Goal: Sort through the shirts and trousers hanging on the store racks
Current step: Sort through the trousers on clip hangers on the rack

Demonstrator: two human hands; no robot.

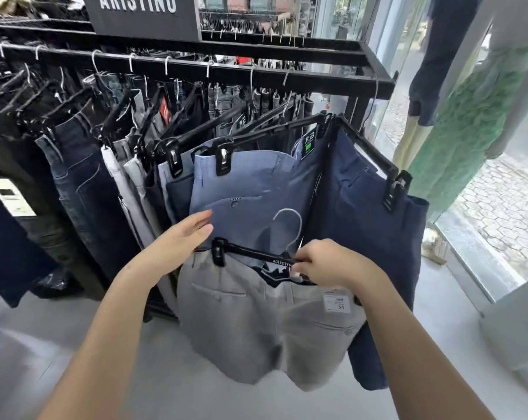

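Note:
My right hand (pixel 326 263) grips a black clip hanger (pixel 250 253) by its middle. Light grey shorts (pixel 256 322) hang from that hanger, off the rack and in front of it. My left hand (pixel 182 237) is stretched out with straight fingers beside the hanger's left clip, its fingertips at the light blue trousers (pixel 244 183). Those trousers hang on the black rack rail (pixel 226 71). Navy trousers (pixel 362 213) hang to their right at the rack's end. Dark jeans (pixel 81 177) and pale grey trousers (pixel 126 177) fill the rail to the left.
A dark brand sign (pixel 141 13) stands on top of the rack. To the right is a glass shopfront (pixel 483 237) with a mannequin in a green garment (pixel 474 140). Grey floor (pixel 165 374) lies below. A further rack stands behind.

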